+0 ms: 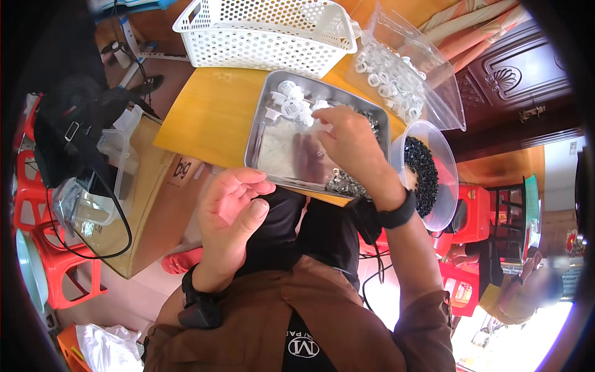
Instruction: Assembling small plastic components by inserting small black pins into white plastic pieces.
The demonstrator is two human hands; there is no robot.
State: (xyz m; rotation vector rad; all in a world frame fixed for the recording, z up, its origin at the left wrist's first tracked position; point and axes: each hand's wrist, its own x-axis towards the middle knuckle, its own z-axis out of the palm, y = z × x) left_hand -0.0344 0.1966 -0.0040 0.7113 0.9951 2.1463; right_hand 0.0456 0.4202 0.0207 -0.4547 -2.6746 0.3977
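Note:
A shallow metal tray (253, 139) lies on the table in front of me. At its far side is a loose pile of white plastic parts (291, 106), round with flanges. My right hand (352, 139) reaches over the tray from the right, fingers curled at the pile's right edge and touching a white part; the fingertips are partly hidden, so any grip is unclear. Small clear and dark pieces (344, 183) are heaped along the tray's right side and near corner. My left hand (230, 201) hovers palm up by the near left corner, fingers loosely bent, thumb apart, nothing in it.
Beyond the tray stands a white perforated basket (266, 49). A clear plastic box (434, 80) with white ring-shaped parts is at the far right. Right of the tray is a clear tub (447, 167) of black pieces. A cardboard box (162, 204) and red stools (59, 266) stand left.

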